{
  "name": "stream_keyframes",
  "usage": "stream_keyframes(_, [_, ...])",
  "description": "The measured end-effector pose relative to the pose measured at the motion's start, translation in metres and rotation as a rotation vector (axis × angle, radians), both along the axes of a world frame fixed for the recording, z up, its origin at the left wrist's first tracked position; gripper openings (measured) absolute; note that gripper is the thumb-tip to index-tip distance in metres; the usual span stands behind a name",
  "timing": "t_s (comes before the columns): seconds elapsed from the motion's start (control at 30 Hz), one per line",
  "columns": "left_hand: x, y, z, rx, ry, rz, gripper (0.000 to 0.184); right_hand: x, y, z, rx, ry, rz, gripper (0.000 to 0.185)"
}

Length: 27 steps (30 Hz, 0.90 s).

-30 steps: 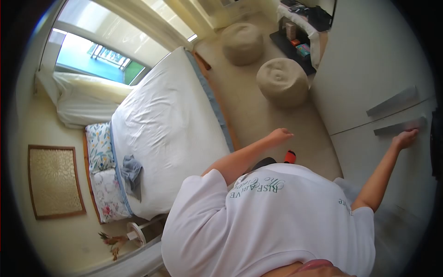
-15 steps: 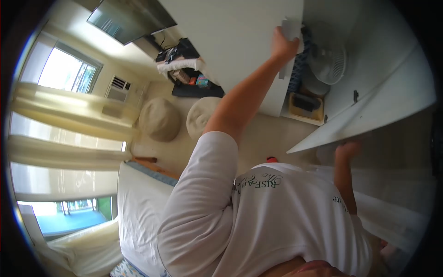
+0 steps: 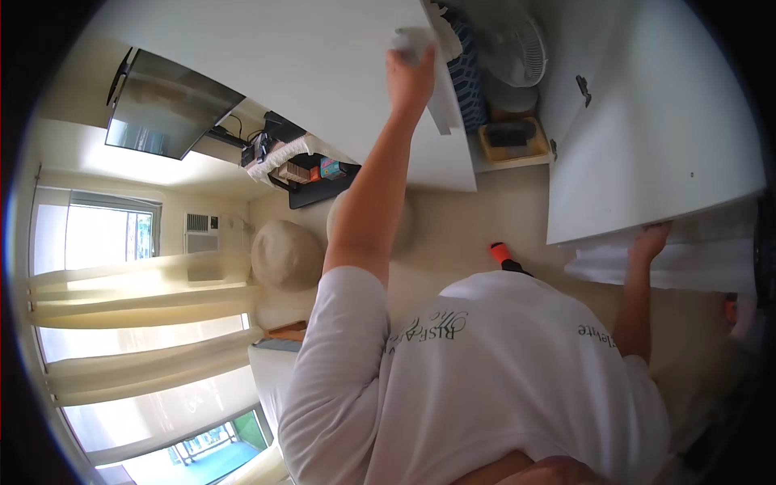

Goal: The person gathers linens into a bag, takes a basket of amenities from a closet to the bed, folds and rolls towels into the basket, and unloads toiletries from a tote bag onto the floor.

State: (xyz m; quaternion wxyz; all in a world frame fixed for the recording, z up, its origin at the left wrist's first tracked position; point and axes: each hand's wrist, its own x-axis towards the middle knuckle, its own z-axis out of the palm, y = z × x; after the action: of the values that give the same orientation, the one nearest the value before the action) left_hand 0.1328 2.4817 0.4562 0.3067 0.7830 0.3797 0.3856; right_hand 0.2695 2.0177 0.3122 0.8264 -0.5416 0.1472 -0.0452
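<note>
My left hand (image 3: 411, 77) reaches up to a white cabinet door (image 3: 339, 56). Its fingers are closed on a pale, cloth-like piece (image 3: 412, 40) pressed against the door near its edge; blur hides the exact kind. Just below is a long white door handle (image 3: 439, 113). On the right, my right hand (image 3: 649, 240) grips the lower edge of a second white cabinet door (image 3: 655, 162), which stands open with a dark hinge (image 3: 584, 90) showing. Its fingertips are partly hidden by the door.
Inside the cabinet are a white fan (image 3: 525, 52), a blue patterned item (image 3: 465, 81) and a yellow bin (image 3: 513, 145). Left are a television (image 3: 174, 101), a shelf with boxes (image 3: 311, 170), a round beige pouf (image 3: 284, 255) and curtains (image 3: 145, 287). An orange-toed foot (image 3: 501, 252) is on the floor.
The view has turned, shifting the cabinet leftward. More of the right door's inner face shows, and my right hand is now at its edge. My left hand remains at the other door.
</note>
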Motion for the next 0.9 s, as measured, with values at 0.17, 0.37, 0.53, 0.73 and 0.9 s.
stream_keyframes(0.17, [-0.036,-0.017,-0.005,-0.039,-0.052,0.039,0.042,-0.036,-0.034,-0.227,-0.029,0.473,0.156,0.033])
stream_keyframes(0.37, [-0.066,-0.007,-0.056,0.166,-0.072,0.061,0.028,-0.031,0.104,-0.254,-0.328,0.927,0.76,0.014])
stream_keyframes(0.53, [-0.055,-0.008,-0.058,0.236,-0.133,0.046,0.026,0.068,0.158,-0.335,-1.445,0.287,1.314,0.025])
stream_keyframes(0.73, [-0.02,0.0,-0.084,0.391,-0.34,0.176,0.02,0.169,0.217,-0.413,-1.45,0.143,1.252,0.027])
stream_keyframes(0.9, [-0.012,0.032,-0.094,1.359,0.651,0.528,0.029,0.208,0.283,-0.497,-1.517,0.298,1.389,0.033])
